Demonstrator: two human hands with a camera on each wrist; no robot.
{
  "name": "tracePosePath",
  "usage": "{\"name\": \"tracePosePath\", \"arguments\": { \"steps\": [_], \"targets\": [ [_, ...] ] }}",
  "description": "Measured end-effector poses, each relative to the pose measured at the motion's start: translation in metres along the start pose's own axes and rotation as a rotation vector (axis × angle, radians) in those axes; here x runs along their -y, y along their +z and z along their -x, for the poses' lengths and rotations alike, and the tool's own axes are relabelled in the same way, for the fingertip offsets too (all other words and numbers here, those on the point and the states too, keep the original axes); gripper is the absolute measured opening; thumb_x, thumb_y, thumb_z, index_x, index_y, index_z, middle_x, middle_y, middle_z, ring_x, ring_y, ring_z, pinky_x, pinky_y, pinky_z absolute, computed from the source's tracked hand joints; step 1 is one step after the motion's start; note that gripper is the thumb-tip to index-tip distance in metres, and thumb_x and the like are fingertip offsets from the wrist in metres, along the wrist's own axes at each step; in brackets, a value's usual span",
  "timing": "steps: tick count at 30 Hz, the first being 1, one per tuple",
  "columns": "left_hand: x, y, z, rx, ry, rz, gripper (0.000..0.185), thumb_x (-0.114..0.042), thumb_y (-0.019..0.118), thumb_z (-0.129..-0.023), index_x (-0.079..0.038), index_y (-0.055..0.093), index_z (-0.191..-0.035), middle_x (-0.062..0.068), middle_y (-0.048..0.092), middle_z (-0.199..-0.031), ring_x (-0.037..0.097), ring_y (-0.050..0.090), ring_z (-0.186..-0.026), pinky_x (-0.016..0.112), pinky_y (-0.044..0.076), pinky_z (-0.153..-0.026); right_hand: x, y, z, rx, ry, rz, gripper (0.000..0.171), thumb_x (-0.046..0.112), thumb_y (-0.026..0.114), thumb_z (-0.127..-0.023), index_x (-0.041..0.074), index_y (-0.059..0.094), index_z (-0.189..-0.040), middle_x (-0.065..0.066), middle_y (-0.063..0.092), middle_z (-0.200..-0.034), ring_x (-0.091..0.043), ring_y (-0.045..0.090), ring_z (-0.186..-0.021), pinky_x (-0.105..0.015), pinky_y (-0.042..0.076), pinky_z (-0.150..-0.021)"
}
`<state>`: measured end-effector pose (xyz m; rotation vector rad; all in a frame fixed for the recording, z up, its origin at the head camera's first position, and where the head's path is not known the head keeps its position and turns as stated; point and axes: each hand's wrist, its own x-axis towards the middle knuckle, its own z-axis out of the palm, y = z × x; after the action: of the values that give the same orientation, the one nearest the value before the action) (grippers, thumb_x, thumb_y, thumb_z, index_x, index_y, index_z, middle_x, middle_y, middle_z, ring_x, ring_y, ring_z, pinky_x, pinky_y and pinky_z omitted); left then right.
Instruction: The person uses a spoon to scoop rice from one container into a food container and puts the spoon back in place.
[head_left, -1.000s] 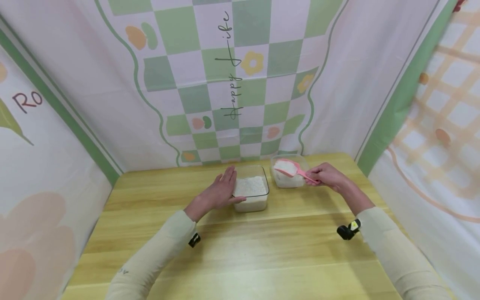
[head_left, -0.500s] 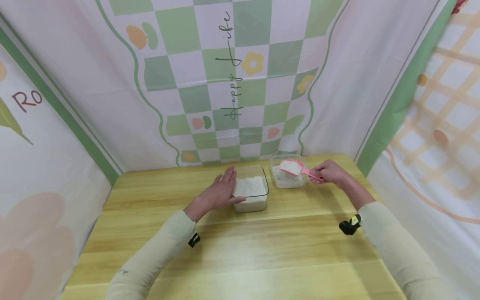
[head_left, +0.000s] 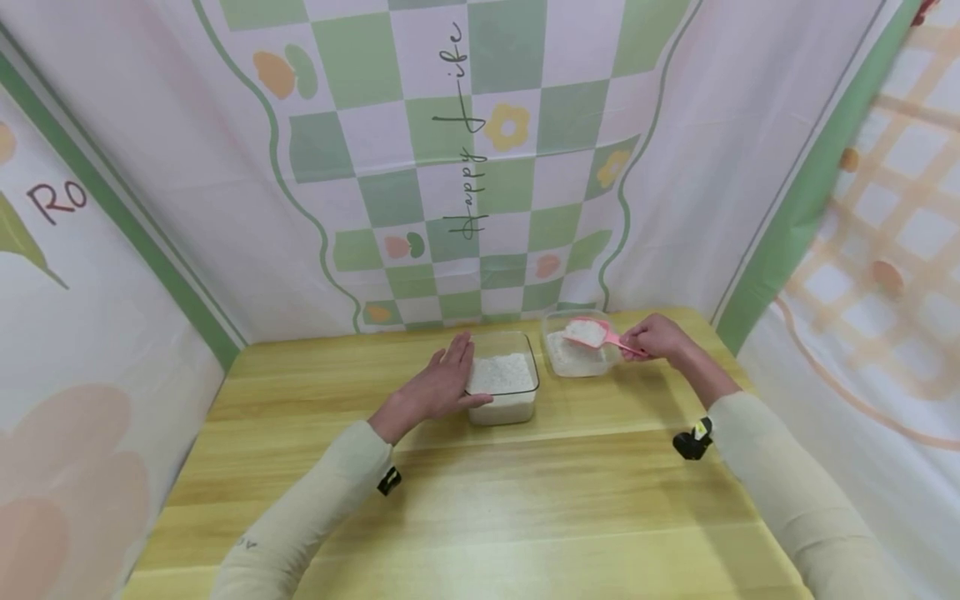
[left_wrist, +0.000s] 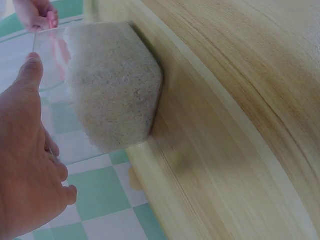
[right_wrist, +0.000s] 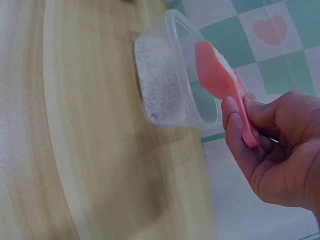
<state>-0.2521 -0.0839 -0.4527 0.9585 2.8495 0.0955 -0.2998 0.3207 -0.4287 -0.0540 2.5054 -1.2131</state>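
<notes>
Two clear containers of white grains stand at the far side of the wooden table [head_left: 480,500]. My left hand [head_left: 442,385] rests flat with straight fingers against the left wall of the square container [head_left: 501,385] [left_wrist: 107,85]. My right hand [head_left: 658,340] [right_wrist: 272,147] pinches the handle of a pink scoop [head_left: 592,333] [right_wrist: 220,80]. The scoop is loaded with white grains and hangs over the rounded container [head_left: 576,354] [right_wrist: 170,75] on the right.
Patterned cloth walls close in the table on the back, left and right. The near half of the table is bare wood. A small black device [head_left: 692,442] is strapped to my right sleeve.
My right hand has drawn the scoop slightly back and up over the rounded container. The left hand and the square container have not moved.
</notes>
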Motion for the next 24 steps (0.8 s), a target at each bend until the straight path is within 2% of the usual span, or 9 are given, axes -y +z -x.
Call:
{"name": "tracePosePath", "arguments": {
  "steps": [5, 24],
  "targets": [
    [-0.001, 0.0, 0.0, -0.005, 0.003, -0.005, 0.102, -0.07, 0.036, -0.097, 0.006, 0.006, -0.158, 0.022, -0.002, -0.167, 0.029, -0.001, -0.157, 0.049, 0.019, -0.125, 0.002, 0.0, -0.002, -0.007, 0.006, 0.037, 0.033, 0.0, 0.051, -0.098, -0.024, 0.056, -0.121, 0.0, 0.073, -0.072, -0.005, 0.066, -0.064, -0.019, 0.057, -0.063],
    [-0.001, -0.001, -0.001, -0.006, 0.005, -0.025, 0.101, -0.069, 0.036, -0.097, 0.008, 0.009, -0.157, 0.023, 0.001, -0.167, 0.03, 0.001, -0.157, 0.049, 0.021, -0.124, 0.011, -0.001, -0.001, -0.011, 0.012, 0.088, 0.03, 0.003, 0.057, -0.098, -0.021, 0.063, -0.114, -0.003, 0.073, -0.072, -0.008, 0.067, -0.063, -0.019, 0.057, -0.061]
  ]
}}
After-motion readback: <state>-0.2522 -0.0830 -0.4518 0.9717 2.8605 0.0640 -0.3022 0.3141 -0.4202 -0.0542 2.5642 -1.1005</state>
